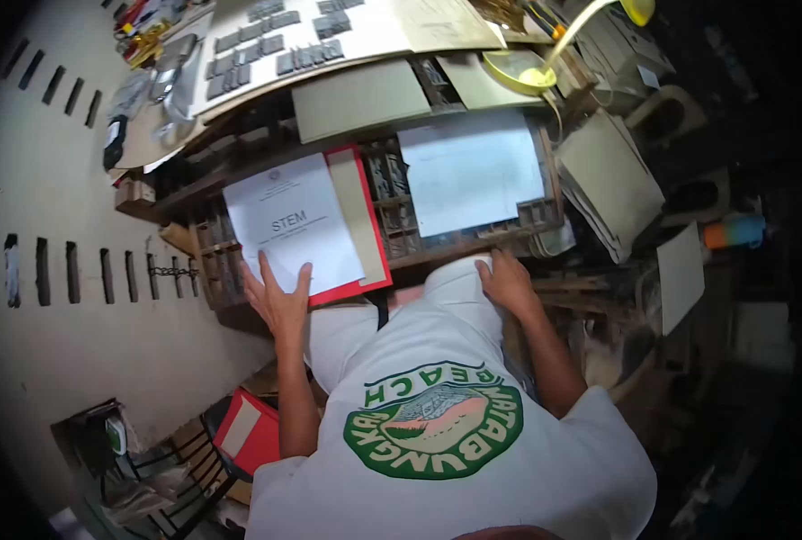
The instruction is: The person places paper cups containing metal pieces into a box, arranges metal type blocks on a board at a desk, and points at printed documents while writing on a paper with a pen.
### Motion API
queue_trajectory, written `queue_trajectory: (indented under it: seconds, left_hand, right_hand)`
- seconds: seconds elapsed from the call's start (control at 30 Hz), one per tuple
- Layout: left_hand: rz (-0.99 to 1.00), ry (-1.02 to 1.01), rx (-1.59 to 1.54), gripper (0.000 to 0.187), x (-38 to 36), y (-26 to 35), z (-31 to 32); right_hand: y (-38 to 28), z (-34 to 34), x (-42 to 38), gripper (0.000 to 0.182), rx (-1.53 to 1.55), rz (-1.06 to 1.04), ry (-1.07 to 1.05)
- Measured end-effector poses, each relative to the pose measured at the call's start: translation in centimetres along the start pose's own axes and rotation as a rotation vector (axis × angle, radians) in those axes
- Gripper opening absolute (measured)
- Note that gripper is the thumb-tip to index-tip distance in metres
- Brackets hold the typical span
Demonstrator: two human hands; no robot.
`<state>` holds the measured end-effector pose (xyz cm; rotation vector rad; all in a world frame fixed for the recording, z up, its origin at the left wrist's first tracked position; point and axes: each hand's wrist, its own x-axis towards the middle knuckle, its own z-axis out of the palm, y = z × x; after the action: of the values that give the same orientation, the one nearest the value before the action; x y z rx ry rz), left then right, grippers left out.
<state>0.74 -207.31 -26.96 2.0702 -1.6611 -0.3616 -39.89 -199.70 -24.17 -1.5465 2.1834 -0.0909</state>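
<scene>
My left hand (279,304) lies with fingers spread on the lower left part of a white printed sheet (304,236) headed "STEM". The sheet rests over a red folder (376,236), whose right side shows along with a beige strip. Both sit on a wooden type case (390,191) with many small compartments. My right hand (510,283) rests at my knee near the case's front edge, thumb apart from the fingers, holding nothing. Ahead of it, another white sheet (469,175) covers the right part of the case.
Behind the case, a board (387,45) bears several rows of dark metal pieces. A yellow desk lamp (519,74) stands at the back right. Stacked boards (609,184) and an orange-and-blue bottle (734,232) are on the right. Another red folder (246,432) lies low on the left.
</scene>
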Motion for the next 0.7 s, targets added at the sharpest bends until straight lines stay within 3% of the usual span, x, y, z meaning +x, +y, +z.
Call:
queue_trajectory:
  seconds: [0.13,0.2,0.27,0.37,0.43,0.47,0.63,0.7]
  left_hand:
    - [0.065,0.117,0.138,0.090,-0.2,-0.2,1.5]
    - [0.080,0.104,0.134,0.089,-0.5,-0.3,1.7]
    - [0.077,0.103,0.141,0.088,-0.8,-0.6,1.5]
    - [0.084,0.105,0.134,0.091,-0.7,-0.1,1.6]
    - [0.116,0.145,0.133,0.093,-0.6,-0.1,1.9]
    - [0.089,0.166,0.149,0.093,-0.7,-0.1,1.7]
    - [0.025,0.108,0.157,0.095,-1.1,-0.4,2.2]
    - [0.033,0.112,0.142,0.095,-1.4,-0.5,2.5]
  right_hand:
    - [-0.1,0.3,0.2,0.044,-0.061,0.009,-0.026]
    - [-1.3,-3.0,0.0,0.044,-0.089,0.008,-0.036]
    - [-3.0,-7.1,1.1,0.046,0.257,0.143,-0.107]
    - [-0.7,-5.5,5.8,0.055,0.315,-0.065,0.605]
    - [-0.2,-5.1,8.6,0.067,0.085,-0.055,0.739]
    - [-1.1,-4.9,9.4,0.067,0.099,-0.088,0.726]
    - [-2.5,-4.3,10.2,0.072,-0.045,0.135,0.536]
    - [0.9,-3.6,11.7,0.070,0.146,0.117,0.522]
